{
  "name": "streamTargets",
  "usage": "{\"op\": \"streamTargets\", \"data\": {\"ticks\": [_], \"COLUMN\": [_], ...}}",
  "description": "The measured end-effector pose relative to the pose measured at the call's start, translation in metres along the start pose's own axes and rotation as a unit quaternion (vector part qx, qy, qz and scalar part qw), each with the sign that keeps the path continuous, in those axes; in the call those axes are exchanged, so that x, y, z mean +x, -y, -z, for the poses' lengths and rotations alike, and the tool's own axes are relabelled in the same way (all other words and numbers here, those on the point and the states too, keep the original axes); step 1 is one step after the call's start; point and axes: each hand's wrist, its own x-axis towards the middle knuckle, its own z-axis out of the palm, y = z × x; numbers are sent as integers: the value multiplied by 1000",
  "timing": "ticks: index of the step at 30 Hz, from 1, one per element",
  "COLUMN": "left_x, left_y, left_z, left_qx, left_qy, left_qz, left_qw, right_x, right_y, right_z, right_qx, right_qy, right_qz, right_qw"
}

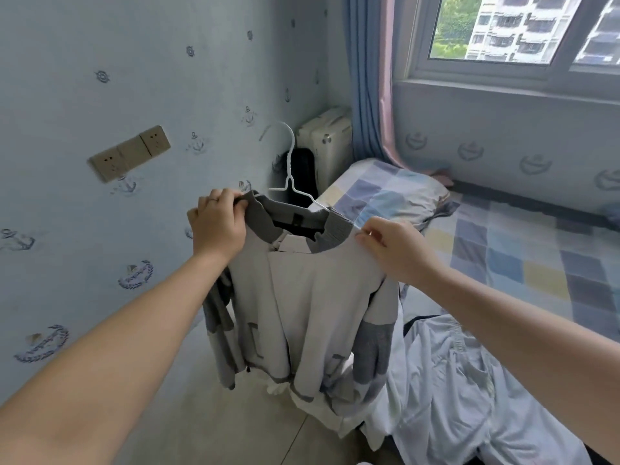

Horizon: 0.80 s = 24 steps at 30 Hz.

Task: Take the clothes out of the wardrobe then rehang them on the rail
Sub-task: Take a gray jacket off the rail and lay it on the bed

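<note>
From the head view, I hold a light grey jacket (312, 313) up in front of me, between the blue wall (100, 229) on my left and the bed (523, 273) on my right. It hangs clear of the floor (201, 414).

The jacket's long axis runs straight up and down, with the darker grey ribbed collar at the top and the hem at the bottom. The shoulder line lies across, a little lower on the right. The sleeves, with their darker grey panels, hang limp down both sides.

My left hand (218, 226) has its fingers curled tight round the left end of the collar. My right hand (392, 250) pinches the cloth of the right shoulder, just beside the collar, between thumb and fingertips; its other fingers are loosely bent.

A white wire hanger (290, 162) rises out of the neck opening. Its stem is upright and its hook curls over to the left. Its right arm slopes down into the collar. Its left arm goes behind my left hand and the collar, so I cannot tell how far the hanger is seated in the shoulders.

The side with the zip seems to face me, though the folds make that hard to read. The lettering low on the jacket is creased and illegible.

The hem overlaps a pale garment (453, 380) heaped on the bed's edge, and I cannot tell whether they touch. A pillow (385, 196) lies beyond my right hand.
</note>
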Motion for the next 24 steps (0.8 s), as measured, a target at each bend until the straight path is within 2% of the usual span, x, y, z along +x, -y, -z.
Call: {"op": "streamTargets", "data": {"ticks": [12, 24], "left_x": [79, 117], "left_y": [-55, -24], "left_z": [-179, -318], "left_qx": [-12, -6], "left_qy": [128, 305], "left_qz": [-5, 14], "left_qw": [992, 952], "right_x": [87, 142], "right_y": [-161, -244], "right_z": [-17, -111], "right_qx": [-2, -25], "right_qy": [40, 78], "right_qz": [-103, -260], "right_qw": [994, 962]}}
